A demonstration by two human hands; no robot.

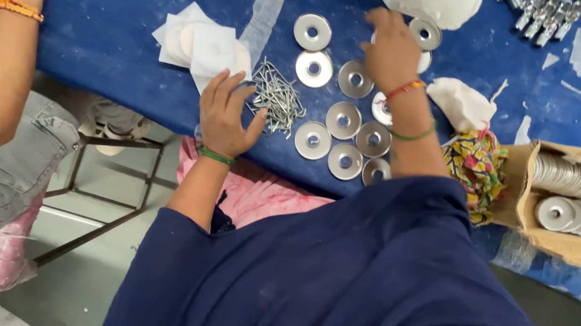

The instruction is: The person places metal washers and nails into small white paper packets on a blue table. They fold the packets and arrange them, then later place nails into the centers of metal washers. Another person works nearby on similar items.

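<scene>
Left hand point(226, 114) nearest, grip released, beside pin pile point(277, 99); right hand point(391, 50) flat on washers point(344, 120), grip unclear.

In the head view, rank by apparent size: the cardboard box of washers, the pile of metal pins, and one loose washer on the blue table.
1. Cardboard box, largest, though cut off by the frame edge.
2. Pile of metal pins.
3. Loose washer, smallest.

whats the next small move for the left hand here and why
Probably close the left hand on a few pins from the pile of pins: its fingertips lie at the pile's edge, holding nothing, while the right hand reaches among the laid-out washers.
</scene>
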